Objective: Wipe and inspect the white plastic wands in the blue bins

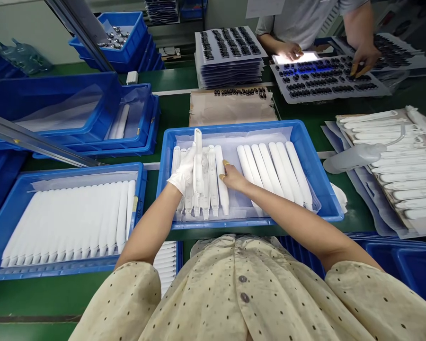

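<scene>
Holding one white strip (199,163) in gloved left hand (185,169), raised over the left row of strips (213,184) inside the blue tray (234,222); touching that row's rightmost smooth strip (223,194) with right hand (233,176), can't tell if gripped. Note more smooth strips (277,173) at tray's right side, filled blue tray (57,271) to the left, squeeze bottle (355,158) by the right-hand strip pile (404,173), co-worker's hands (365,56) at sheet of black parts (337,97) beyond.
</scene>
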Tool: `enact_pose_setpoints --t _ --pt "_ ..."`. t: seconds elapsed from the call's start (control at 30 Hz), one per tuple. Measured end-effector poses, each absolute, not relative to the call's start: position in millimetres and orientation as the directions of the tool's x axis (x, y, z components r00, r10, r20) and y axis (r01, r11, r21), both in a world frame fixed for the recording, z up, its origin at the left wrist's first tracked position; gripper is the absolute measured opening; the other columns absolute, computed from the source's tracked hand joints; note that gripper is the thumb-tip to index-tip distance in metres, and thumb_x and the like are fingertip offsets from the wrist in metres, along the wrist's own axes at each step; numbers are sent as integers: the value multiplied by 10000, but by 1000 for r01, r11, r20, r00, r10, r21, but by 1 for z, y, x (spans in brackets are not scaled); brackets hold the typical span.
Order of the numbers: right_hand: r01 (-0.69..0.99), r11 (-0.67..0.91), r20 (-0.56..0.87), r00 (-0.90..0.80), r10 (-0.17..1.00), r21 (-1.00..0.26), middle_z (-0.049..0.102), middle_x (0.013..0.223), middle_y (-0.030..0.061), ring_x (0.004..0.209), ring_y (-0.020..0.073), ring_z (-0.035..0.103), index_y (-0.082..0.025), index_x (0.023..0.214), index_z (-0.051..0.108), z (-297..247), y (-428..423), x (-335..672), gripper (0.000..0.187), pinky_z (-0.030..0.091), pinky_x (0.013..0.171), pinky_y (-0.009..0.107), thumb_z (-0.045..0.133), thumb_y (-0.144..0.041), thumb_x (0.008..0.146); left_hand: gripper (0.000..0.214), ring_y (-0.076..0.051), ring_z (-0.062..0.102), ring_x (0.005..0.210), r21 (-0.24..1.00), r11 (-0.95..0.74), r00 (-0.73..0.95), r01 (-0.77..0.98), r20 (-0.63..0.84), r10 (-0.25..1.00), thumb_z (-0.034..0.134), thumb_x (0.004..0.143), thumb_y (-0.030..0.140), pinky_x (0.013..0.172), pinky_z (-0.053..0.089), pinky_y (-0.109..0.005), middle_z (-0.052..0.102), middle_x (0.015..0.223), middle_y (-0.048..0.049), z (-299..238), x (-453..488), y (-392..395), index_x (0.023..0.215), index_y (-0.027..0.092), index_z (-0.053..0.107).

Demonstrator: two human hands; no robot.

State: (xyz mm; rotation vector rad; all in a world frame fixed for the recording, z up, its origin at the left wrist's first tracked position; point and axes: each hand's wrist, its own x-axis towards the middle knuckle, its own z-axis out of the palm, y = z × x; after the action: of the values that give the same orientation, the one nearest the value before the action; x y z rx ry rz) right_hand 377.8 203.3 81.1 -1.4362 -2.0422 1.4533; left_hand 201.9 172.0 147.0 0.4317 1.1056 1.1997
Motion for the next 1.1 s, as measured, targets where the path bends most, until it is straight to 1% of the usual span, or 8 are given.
enact_pose_setpoints --t 0.2,0.33,0.43,0.53,0.6,0.73,0.93,1.1 --pt "664 34 -387 -476 789 -747 546 1426 296 1293 426 603 -53 1398 570 108 213 380 498 513 1087 545 610 -186 920 434 -60 434 409 846 354 -194 -399 -455 869 791 889 562 386 364 -195 497 555 55 143 205 174 800 184 598" --pt "496 -26 -366 -603 709 -868 639 1385 170 1175 251 696 -169 1584 391 121 205 389 532 618 963 403 393 -341 1081 408 -88 510 512 935 293 -208 -200 -333 920 838 844 530 484 442 -213 564 657 38 131 217 170 874 188 617" --pt "249 -168 -294 -653 698 -954 647 1363 112 1043 175 718 -222 1673 156 113 192 403 753 629 932 358 512 -271 1012 421 -84 428 462 961 275 -59 -8 -275 960 693 935 605 480 389 -216 493 592 60 122 226 167 925 194 602" --pt "168 -241 -294 -595 748 -956 640 1302 95 943 165 706 -228 1672 168 97 186 419 864 621 916 369 581 -175 915 434 -136 581 576 932 195 -24 306 -197 980 599 985 599 611 510 -263 634 704 -5 113 231 167 1075 176 629" --pt "219 -261 -340 -544 767 -940 641 1275 96 933 172 703 -216 1658 233 88 186 427 827 620 893 366 574 -157 906 479 -236 726 929 836 50 -24 547 -45 999 616 980 542 902 592 -390 754 1060 -117 105 233 168 1271 162 624" --pt "519 -116 -398 -474 785 -847 654 1317 145 951 184 721 -155 1652 250 83 182 431 731 620 832 329 496 -149 963 542 -290 476 1514 488 -247 228 837 100 969 490 1037 407 1310 318 -495 564 1576 -146 89 236 166 1520 166 532" --pt "731 211 -356 -537 765 -649 748 1151 176 1020 296 720 -90 1374 636 102 197 430 460 561 905 377 640 -198 927 587 -295 326 1613 225 -373 394 900 -54 918 368 1079 367 1355 175 -541 420 1685 -169 77 237 164 1608 128 454" --pt "799 296 -185 -446 876 -523 683 1322 205 1254 347 617 -115 1241 713 108 270 433 358 461 1072 426 470 -282 1036 624 -343 308 1616 351 -343 387 871 -60 920 523 1019 413 1339 192 -560 425 1677 -194 81 240 159 1579 137 498"
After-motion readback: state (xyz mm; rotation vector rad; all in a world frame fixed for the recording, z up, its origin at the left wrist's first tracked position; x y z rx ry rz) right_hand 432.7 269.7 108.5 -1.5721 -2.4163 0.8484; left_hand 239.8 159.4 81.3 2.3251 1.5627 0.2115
